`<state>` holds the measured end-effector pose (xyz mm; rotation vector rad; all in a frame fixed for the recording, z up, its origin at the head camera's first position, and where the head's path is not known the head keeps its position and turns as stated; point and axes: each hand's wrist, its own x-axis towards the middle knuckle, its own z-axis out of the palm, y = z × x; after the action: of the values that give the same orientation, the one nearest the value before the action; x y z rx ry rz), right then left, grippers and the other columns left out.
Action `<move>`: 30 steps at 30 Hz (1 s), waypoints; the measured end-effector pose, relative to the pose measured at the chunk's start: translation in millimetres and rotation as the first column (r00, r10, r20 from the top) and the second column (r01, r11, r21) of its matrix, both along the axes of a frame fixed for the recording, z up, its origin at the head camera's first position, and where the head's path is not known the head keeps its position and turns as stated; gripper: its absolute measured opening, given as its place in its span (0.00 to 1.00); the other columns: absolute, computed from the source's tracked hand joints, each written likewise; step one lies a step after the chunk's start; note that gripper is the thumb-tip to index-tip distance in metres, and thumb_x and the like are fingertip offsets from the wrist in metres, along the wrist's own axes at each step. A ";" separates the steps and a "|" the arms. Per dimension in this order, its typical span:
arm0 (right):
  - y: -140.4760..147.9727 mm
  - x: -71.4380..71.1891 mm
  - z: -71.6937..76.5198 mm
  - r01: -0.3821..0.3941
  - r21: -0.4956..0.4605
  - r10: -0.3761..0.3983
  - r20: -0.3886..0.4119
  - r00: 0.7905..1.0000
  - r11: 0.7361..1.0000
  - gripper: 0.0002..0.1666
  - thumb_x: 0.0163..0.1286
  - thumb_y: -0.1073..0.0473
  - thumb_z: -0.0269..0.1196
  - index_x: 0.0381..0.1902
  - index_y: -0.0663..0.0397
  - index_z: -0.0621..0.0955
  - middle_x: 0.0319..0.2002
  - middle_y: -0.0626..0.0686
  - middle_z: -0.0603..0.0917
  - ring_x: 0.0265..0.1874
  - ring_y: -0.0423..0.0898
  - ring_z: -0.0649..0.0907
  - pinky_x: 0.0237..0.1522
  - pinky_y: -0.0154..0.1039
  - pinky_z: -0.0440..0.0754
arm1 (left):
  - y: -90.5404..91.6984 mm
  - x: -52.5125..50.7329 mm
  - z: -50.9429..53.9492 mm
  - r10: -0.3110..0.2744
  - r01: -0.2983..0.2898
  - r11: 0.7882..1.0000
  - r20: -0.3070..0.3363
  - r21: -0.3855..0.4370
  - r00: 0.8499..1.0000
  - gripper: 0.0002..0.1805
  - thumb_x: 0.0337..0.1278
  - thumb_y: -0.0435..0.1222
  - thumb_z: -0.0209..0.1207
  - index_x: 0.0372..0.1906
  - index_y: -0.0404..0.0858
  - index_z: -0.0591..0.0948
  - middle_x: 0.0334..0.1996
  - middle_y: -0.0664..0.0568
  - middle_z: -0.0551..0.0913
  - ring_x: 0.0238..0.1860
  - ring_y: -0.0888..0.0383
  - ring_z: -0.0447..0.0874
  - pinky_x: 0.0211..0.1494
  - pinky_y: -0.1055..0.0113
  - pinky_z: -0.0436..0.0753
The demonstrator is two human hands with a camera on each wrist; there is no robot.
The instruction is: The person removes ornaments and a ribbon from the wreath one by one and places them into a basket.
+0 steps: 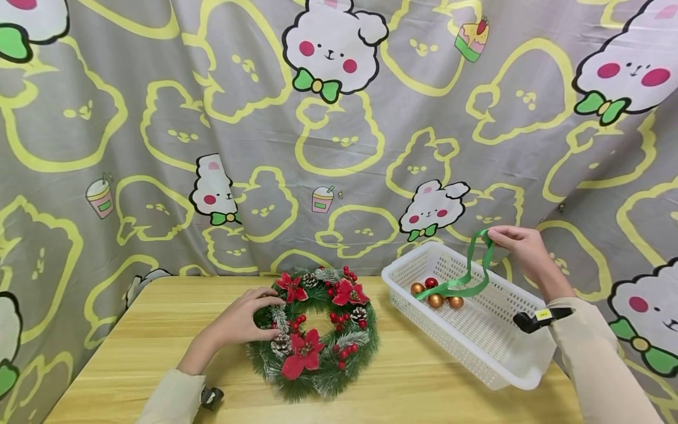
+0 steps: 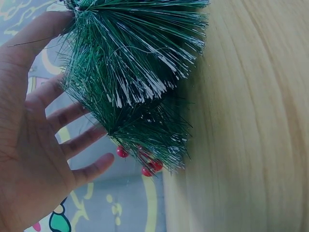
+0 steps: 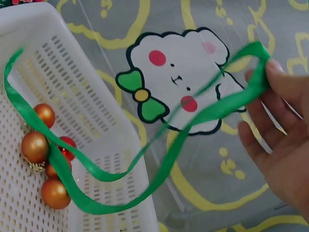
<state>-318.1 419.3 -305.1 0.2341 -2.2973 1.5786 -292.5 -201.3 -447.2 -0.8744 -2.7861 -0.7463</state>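
Note:
A green Christmas wreath with red flowers, berries and pinecones lies on the table. My left hand is at its left side, thumb and fingers spread. In the left wrist view the fingers of my left hand are extended, some touching the green bristles. Over the white basket, my right hand is raised and pinches a folded green ribbon between thumb and fingers. The ribbon's lower part hangs into the basket, across gold baubles and a red bauble.
The white perforated basket stands at the right of the wooden table, right of the wreath. Behind the table hangs a grey curtain with cartoon rabbits. A black wrist device sits at the right sleeve.

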 end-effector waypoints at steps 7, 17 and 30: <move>-16.6 -4.9 -3.7 -0.110 0.264 0.086 0.103 0.991 0.958 0.17 0.76 0.54 0.63 0.48 0.62 0.87 0.36 0.35 0.89 0.40 0.31 0.85 0.46 0.27 0.80 | 1.2 -0.1 -0.1 -0.007 0.007 1.000 -0.009 0.003 1.000 0.33 0.51 0.58 0.72 0.62 0.53 0.83 0.67 0.48 0.75 0.68 0.39 0.71 0.63 0.34 0.74; -39.5 -17.3 -23.2 -0.271 0.367 0.161 0.303 0.939 0.890 0.20 0.74 0.51 0.64 0.50 0.64 0.86 0.41 0.45 0.89 0.43 0.37 0.84 0.51 0.38 0.80 | 1.3 -0.1 -0.7 -0.003 0.003 1.000 0.006 0.001 1.000 0.33 0.51 0.58 0.72 0.63 0.53 0.82 0.68 0.49 0.75 0.69 0.39 0.70 0.64 0.34 0.73; -64.4 -28.5 -40.9 -0.393 0.413 0.234 0.384 0.893 0.822 0.14 0.73 0.55 0.65 0.45 0.61 0.88 0.43 0.58 0.89 0.43 0.41 0.85 0.49 0.43 0.81 | 0.3 0.9 0.3 -0.011 0.011 1.000 -0.009 0.006 1.000 0.33 0.51 0.58 0.72 0.62 0.51 0.83 0.67 0.48 0.75 0.68 0.39 0.71 0.63 0.34 0.74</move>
<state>-346.6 355.0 -346.1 0.5491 -3.0269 1.2074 -291.5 -201.0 -446.8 -0.8900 -2.7723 -0.7504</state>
